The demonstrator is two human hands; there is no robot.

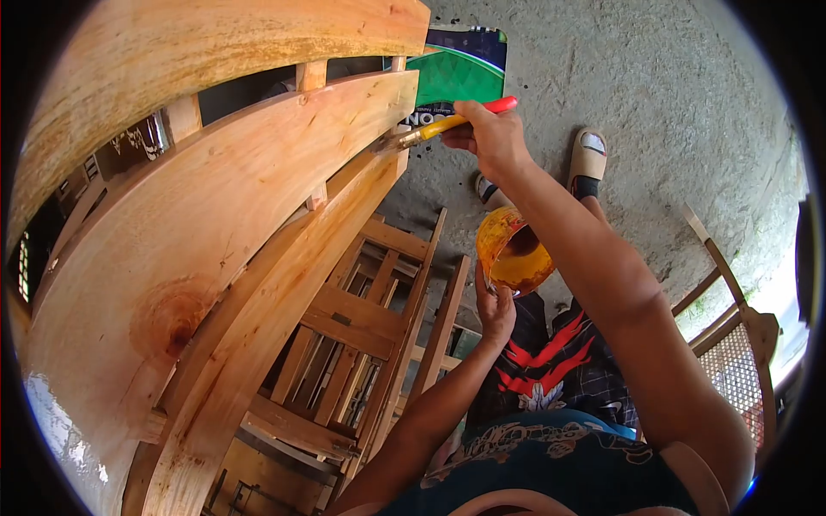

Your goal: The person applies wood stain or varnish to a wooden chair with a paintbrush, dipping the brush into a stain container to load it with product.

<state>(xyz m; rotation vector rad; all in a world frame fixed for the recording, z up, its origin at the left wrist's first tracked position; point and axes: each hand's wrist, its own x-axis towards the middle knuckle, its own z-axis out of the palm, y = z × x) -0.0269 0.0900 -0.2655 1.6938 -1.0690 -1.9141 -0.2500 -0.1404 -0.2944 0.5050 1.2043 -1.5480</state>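
In my right hand (495,138) is a paintbrush (443,125) with a yellow and red handle, gripped near the red end. Its bristles touch the end of a curved wooden board (284,232), close to the gap above the lower board (344,202). My left hand (494,311) holds a yellow-orange container (495,236) by its side, tilted so its dark inside shows. The container is stained, and some liquid seems to lie in it. Glossy patches show on the large board at the lower left.
Another curved board (258,34) runs along the top, joined by short wooden blocks (311,76). A green and dark printed sheet (465,73) lies behind the board ends. Wooden frames (357,318) stand below. A chair with a woven panel (727,365) is at right, on concrete floor (671,112).
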